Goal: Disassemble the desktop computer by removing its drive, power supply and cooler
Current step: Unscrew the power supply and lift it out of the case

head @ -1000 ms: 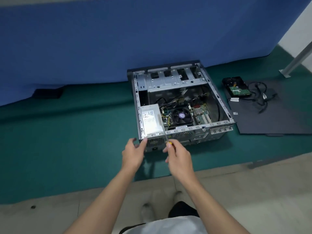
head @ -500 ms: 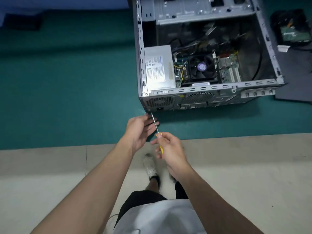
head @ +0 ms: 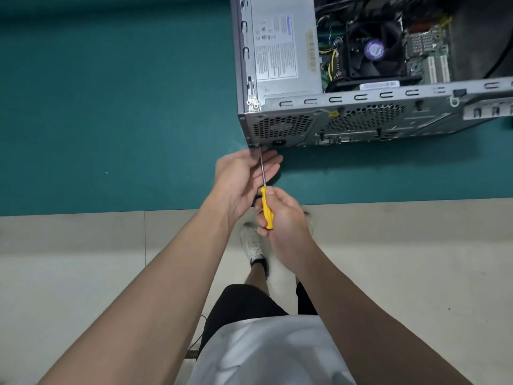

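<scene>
An open grey computer case [head: 433, 94] lies on its side on a green table. Inside it at the left sits the silver power supply [head: 283, 51], and to its right the black cooler fan [head: 374, 51] with a purple hub. My right hand [head: 286, 218] grips a yellow-handled screwdriver [head: 267, 208]; its shaft tip touches the lower left corner of the case's rear panel. My left hand [head: 241, 176] is held palm up with straight fingers just under the shaft, below that corner. The drive is out of view.
The green table surface [head: 111, 107] ends at a front edge near my hands. Below it lies a beige tiled floor [head: 416, 259], with my legs and a white shoe [head: 254, 243].
The view has closed in on the case's rear corner. Both hands came down from the top edge, and the screwdriver tip now touches the lower left corner with my left palm beneath it.
</scene>
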`<state>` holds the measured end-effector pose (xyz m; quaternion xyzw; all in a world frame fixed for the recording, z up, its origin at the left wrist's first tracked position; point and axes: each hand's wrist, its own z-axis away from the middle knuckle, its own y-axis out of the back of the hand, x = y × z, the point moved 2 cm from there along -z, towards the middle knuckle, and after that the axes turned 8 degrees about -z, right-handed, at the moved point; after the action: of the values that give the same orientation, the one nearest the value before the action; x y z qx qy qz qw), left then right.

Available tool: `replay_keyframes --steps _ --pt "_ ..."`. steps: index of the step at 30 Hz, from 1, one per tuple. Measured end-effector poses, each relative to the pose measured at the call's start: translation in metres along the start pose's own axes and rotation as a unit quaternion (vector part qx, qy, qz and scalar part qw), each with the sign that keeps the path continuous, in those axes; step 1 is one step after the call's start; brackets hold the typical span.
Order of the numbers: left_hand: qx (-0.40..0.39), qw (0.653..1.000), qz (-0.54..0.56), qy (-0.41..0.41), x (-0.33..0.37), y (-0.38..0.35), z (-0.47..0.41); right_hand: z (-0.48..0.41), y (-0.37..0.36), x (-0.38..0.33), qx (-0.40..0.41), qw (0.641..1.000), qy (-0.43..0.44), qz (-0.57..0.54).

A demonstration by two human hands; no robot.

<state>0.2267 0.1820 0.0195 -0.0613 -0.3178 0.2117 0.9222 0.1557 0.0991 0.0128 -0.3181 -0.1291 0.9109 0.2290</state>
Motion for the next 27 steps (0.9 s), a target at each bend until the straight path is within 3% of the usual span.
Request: replay_keyframes --steps 7,11,18,22,27 --pt "0.025 0.999 -0.013 -0.014 0.000 0.001 0.002 -0.002 0.002 0.002 -0.005 1.000 -0.007 -0.006" --pt "0.032 0.999 -0.022 -0.018 0.002 -0.002 0.004 -0.005 0.003 0.004 -0.027 0.996 -0.033 -0.078" --pt "0.061 0.992 -0.105 -0.032 0.005 -0.001 0.006 -0.011 0.006 0.009 -0.159 0.920 -0.156 -0.323" --pt "0.079 0.991 -0.100 -0.032 0.007 -0.002 0.006 -0.015 0.005 0.014 -0.196 0.888 -0.180 -0.374" --pt "0.100 0.988 -0.109 -0.039 0.007 -0.001 0.006 -0.016 0.003 0.017 -0.211 0.884 -0.181 -0.377"
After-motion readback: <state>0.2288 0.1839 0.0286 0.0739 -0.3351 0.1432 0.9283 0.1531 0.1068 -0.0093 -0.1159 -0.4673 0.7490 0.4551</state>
